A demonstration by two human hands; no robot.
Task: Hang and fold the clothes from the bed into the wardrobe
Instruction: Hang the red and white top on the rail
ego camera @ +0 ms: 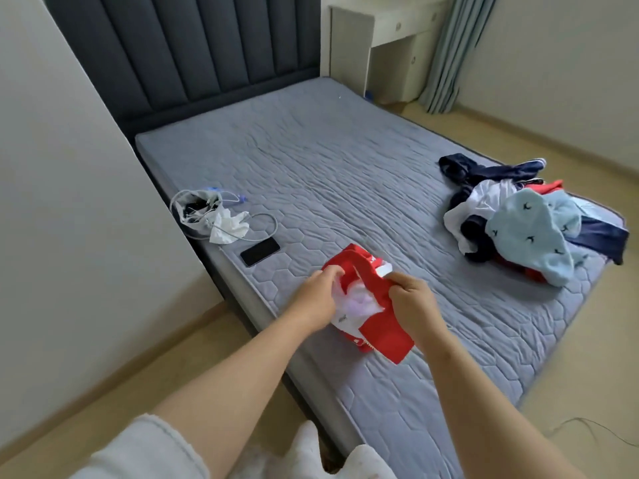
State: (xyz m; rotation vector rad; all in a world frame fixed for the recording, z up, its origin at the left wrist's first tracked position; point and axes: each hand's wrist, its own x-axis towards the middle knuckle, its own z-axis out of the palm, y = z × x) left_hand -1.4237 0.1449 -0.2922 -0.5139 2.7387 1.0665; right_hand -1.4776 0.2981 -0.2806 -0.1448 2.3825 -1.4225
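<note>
2 hands, left hand [320, 294] and right hand [411, 304], clench the red garment [375, 335] at the mattress [311, 174] near edge; uneven pulling risks a crooked fold.

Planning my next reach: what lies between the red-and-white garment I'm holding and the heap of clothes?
Nothing: the head view shows only bare grey quilted mattress between the red-and-white garment and the heap of navy, white and pale-blue clothes.
</note>
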